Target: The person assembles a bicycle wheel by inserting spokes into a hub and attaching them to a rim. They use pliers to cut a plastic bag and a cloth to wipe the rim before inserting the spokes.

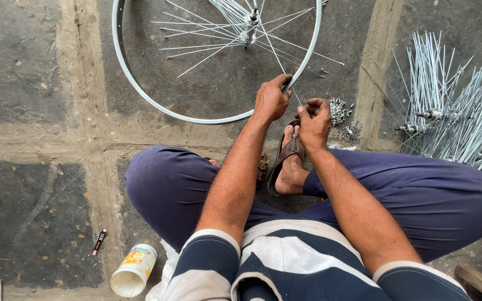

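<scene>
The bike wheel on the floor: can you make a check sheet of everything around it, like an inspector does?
Surface: rough stone floor with pale joints, dusty and stained.
Job's things: silver wheel rim lying flat, loose spokes fanning from its hub; a spoke at the rim's near edge.
Clutter: small metal nipples in a pile; bundles of spare spokes; tipped paper cup; small black packet.
Grippers: left hand on the rim edge; right hand pinching something small beside it.
Cables: nothing seen.
Surroundings: the person's sandalled foot, blue trousers, striped shirt.
</scene>
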